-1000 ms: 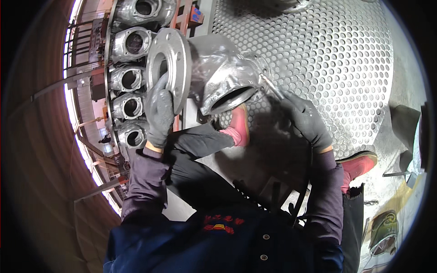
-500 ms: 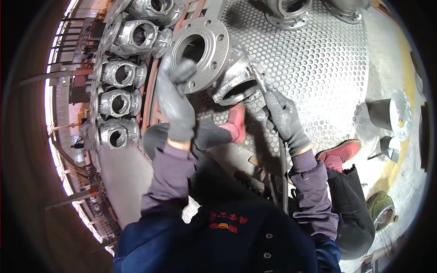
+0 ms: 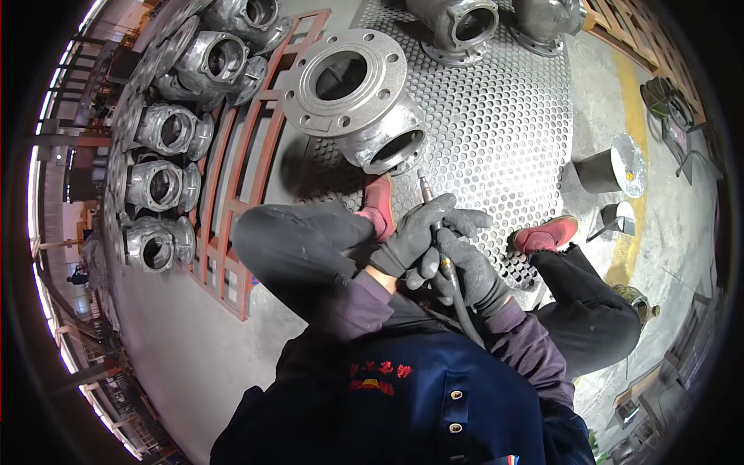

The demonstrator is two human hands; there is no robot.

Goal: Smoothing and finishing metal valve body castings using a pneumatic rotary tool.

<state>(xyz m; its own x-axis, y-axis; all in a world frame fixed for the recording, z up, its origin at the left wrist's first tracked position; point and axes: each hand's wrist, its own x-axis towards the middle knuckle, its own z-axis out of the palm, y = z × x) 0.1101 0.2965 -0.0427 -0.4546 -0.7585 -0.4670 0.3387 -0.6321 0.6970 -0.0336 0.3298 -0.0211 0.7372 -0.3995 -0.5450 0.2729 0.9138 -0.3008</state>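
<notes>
Both hands, in dark grey gloves, come together in front of my lap around a slim metal die grinder [image 3: 425, 186]. My left hand [image 3: 418, 236] wraps the upper part of its body. Just below and to the right, my right hand [image 3: 471, 271] closes round the lower part, where a grey hose [image 3: 462, 314] leads toward my lap. The grinder's tip points up and away, a little short of a cast metal valve body [image 3: 385, 139]. That casting stands tilted, its wide round flange [image 3: 387, 77] with bolt holes facing up and its side opening toward me. Neither hand touches it.
Beneath the casting lies a perforated metal plate [image 3: 496, 147]. More valve castings [image 3: 167, 130] line a red metal rack [image 3: 232, 209] at left; others [image 3: 461, 31] stand at the far edge. A metal cylinder [image 3: 604, 174] is at right. My red shoes [image 3: 546, 234] flank the work.
My left hand has left the casting's flange and come down to the grinder. My right hand drew the grinder back from the casting toward me. The casting's flange now faces more upward.
</notes>
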